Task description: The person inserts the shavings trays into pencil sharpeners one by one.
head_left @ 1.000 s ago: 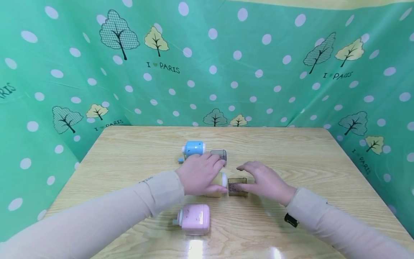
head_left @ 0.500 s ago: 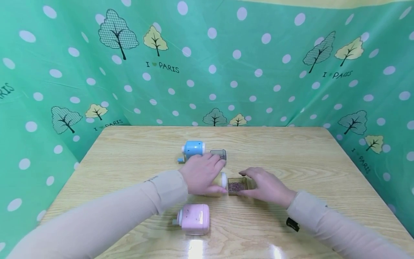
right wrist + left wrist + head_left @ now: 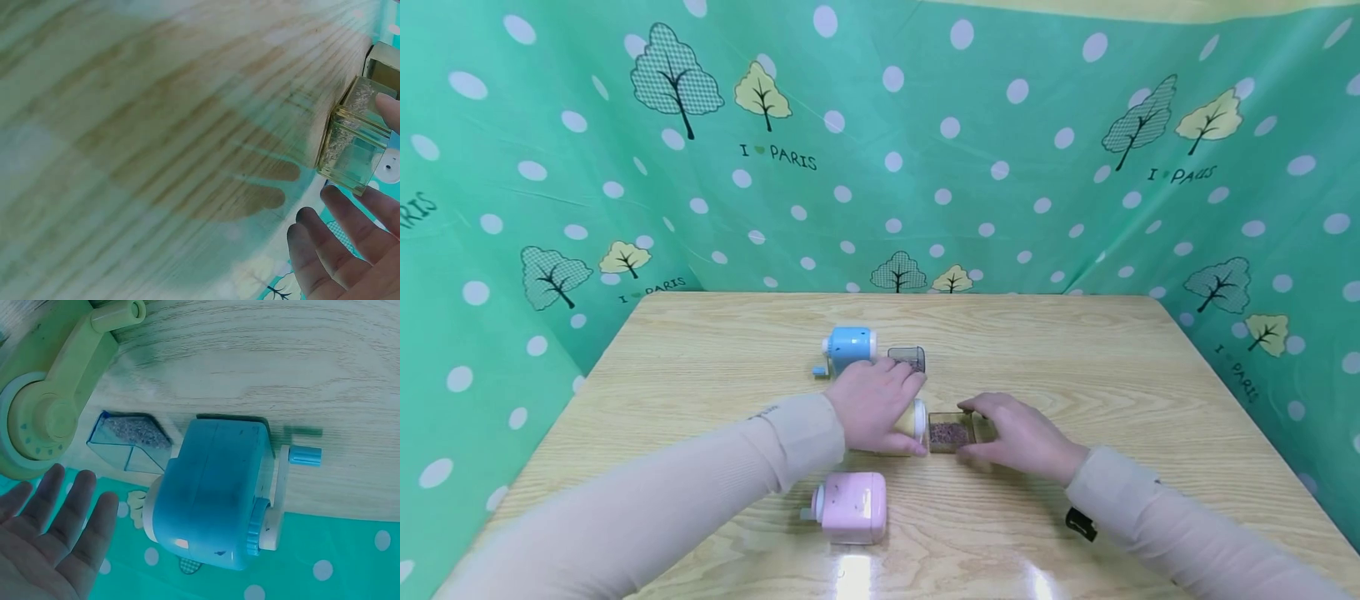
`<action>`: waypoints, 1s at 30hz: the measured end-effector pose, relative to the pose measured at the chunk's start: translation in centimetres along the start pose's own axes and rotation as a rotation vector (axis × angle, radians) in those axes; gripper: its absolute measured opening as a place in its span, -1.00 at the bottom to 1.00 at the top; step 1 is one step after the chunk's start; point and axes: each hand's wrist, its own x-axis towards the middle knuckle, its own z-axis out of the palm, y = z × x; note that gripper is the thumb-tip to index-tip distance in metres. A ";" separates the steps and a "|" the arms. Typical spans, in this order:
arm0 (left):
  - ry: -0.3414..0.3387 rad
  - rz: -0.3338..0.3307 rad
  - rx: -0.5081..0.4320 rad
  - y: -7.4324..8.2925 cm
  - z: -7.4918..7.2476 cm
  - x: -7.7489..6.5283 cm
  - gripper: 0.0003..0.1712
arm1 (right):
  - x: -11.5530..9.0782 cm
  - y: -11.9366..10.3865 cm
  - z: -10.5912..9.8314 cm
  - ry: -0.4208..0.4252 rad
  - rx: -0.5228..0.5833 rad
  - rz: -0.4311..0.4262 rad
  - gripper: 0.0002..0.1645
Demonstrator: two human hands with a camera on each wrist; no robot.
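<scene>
My left hand [image 3: 872,404] spreads over a yellow crank pencil sharpener [image 3: 906,421], thumb along its near side. In the left wrist view the fingers look fairly straight, tips right at the sharpener's rim; its yellow crank [image 3: 72,381] shows, and the thumb is hidden. To the right of the sharpener lies its see-through yellowish drawer [image 3: 950,433], holding dark shavings, apart from the white front. My right hand [image 3: 1022,437] pinches this drawer, thumb and index finger at opposite walls. The right wrist view has the other fingers extended past the drawer [image 3: 353,140].
Farther back stands a blue crank sharpener [image 3: 850,346], its bluish clear drawer [image 3: 907,357] with shavings lying to the right. A pink sharpener [image 3: 853,508] is nearer me, its crank pointing left. The wooden table [image 3: 1075,350] backs onto a green dotted cloth [image 3: 880,192].
My right hand has drawn back a little toward me, its thumb shifting from across the drawer to the near wall. My left hand has slid slightly right; the sharpeners have stayed put.
</scene>
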 end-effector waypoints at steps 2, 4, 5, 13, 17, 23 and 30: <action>-0.008 -0.005 -0.003 0.0 0.0 0.1 0.24 | -0.1 0.1 0.0 -0.003 0.004 0.003 -0.11; -0.012 -0.007 -0.004 0.0 0.1 0.2 0.24 | -0.2 0.1 0.0 -0.006 0.009 0.008 -0.10; -0.013 -0.008 -0.006 0.0 0.2 0.3 0.24 | -0.2 0.2 0.0 -0.008 0.012 0.011 -0.09; -0.034 -0.019 -0.029 -0.1 0.6 0.7 0.25 | -0.4 0.2 0.0 -0.005 0.029 0.039 -0.10; -0.043 -0.029 -0.047 -0.1 0.6 0.8 0.25 | -0.4 0.3 0.1 -0.001 0.034 0.046 -0.17; -0.054 -0.042 -0.065 0.0 0.6 0.8 0.28 | -0.4 0.3 0.1 0.004 0.042 0.054 -0.23; -0.045 -0.048 -0.078 0.1 0.8 0.9 0.27 | -0.2 0.3 0.3 0.001 0.043 0.055 -0.28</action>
